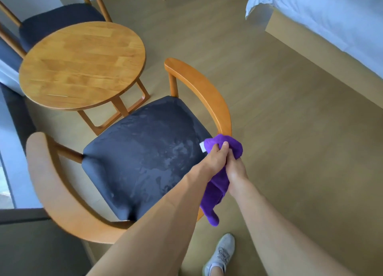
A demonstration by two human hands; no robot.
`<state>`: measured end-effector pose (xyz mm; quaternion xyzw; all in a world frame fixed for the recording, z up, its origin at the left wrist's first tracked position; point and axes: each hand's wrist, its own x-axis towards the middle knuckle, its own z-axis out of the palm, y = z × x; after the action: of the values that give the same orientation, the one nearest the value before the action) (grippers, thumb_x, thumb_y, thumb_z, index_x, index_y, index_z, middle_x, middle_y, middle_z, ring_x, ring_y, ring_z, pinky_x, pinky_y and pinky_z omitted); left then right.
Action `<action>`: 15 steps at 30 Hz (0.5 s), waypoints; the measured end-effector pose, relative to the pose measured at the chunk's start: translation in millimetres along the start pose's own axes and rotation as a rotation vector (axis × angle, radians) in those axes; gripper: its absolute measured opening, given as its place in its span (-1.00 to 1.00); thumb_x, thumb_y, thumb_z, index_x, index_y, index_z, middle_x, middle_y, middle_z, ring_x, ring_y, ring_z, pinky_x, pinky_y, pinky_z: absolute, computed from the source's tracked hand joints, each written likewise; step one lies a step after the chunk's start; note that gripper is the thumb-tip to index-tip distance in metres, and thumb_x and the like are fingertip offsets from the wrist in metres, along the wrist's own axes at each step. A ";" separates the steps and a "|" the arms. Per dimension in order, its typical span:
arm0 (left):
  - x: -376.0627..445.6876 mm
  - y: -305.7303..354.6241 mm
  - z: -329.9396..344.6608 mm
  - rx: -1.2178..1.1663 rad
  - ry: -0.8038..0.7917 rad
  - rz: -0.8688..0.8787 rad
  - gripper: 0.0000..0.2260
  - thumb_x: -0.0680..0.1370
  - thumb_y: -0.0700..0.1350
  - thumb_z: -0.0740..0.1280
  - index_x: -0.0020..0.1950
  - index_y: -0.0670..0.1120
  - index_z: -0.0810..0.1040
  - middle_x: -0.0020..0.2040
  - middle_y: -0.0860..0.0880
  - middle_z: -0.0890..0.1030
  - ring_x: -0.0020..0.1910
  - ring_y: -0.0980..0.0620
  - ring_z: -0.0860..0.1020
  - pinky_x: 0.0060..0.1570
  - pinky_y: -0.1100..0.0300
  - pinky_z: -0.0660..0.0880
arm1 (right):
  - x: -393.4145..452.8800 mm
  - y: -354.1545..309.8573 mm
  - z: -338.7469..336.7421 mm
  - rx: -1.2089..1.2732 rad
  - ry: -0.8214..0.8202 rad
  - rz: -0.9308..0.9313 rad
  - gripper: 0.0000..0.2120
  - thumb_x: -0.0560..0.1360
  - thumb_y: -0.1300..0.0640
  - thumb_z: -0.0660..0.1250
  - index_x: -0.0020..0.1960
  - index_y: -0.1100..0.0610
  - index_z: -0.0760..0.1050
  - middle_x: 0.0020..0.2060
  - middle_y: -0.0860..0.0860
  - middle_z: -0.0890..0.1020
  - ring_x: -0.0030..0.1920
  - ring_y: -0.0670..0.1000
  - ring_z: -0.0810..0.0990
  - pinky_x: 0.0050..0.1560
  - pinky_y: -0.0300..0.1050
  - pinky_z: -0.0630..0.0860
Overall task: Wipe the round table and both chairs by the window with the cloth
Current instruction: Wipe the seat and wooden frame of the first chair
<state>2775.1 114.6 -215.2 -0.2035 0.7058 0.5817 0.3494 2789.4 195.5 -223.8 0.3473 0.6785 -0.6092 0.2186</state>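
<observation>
At the back corner of the near chair [143,151], seen from the head camera, both hands meet on the purple cloth [222,166]. The left hand [215,159] has its fingers curled round the bunched upper part, thumb on top, and the right hand [236,170] grips the cloth just below and beside it; neither hand has free or spread fingers. Above the fingertips the bunch rests against the curved wooden armrest [209,95], and below the hands a loose tail hangs down toward the floor. Left of the fingers, the dark seat shows pale damp streaks, so the seat looks already wiped, by this judgement. Farther beyond the fingers stand the round table [83,64] and, behind it, the far chair [60,20].

The cloth looks soft, light and limp, likely damp; it will fold and droop wherever it is unsupported. Taking it bunched in the palm, tail gathered in, should give a firm pad for rubbing along the rail.
</observation>
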 end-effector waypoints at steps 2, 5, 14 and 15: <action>13.1 4.2 2.3 -0.022 0.025 0.018 -0.45 0.65 0.26 -0.01 0.56 0.02 0.21 0.45 -0.04 0.41 0.30 -0.01 0.41 0.36 0.06 0.29 | 12.8 -5.1 -0.4 0.017 -0.021 0.024 -0.67 0.58 -0.21 0.16 0.14 -0.03 0.52 -0.01 0.05 0.67 -0.03 0.10 0.66 0.08 0.08 0.59; 11.1 -4.1 -2.0 0.014 0.003 0.000 -0.43 0.63 0.31 -0.02 0.59 0.12 0.19 0.48 0.00 0.40 0.30 0.03 0.43 0.34 0.09 0.29 | 15.4 2.4 4.9 0.042 0.010 0.007 -0.62 0.57 -0.21 0.15 0.26 -0.04 0.48 0.07 0.04 0.66 0.05 0.10 0.64 0.19 0.13 0.55; -30.4 -33.4 -14.2 0.132 0.018 -0.152 -0.45 0.57 0.42 0.03 0.51 0.26 0.33 0.52 0.10 0.36 0.49 0.06 0.33 0.54 0.02 0.13 | -34.3 39.3 18.3 0.109 0.164 -0.151 -0.68 0.62 0.02 0.14 0.35 0.06 0.39 0.22 0.02 0.57 0.21 0.08 0.55 0.27 0.04 0.44; -30.1 -30.0 -12.4 0.126 0.025 -0.160 -0.46 0.59 0.39 0.03 0.51 0.24 0.33 0.52 0.09 0.36 0.48 0.06 0.33 0.53 0.03 0.14 | -31.6 37.4 17.3 0.084 0.178 -0.163 -0.68 0.63 0.03 0.14 0.35 0.08 0.39 0.21 0.03 0.57 0.20 0.08 0.55 0.23 -0.03 0.44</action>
<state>2812.9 91.9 -212.6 -0.2439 0.7267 0.5039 0.3982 2835.8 172.7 -229.1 0.3526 0.6950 -0.6197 0.0928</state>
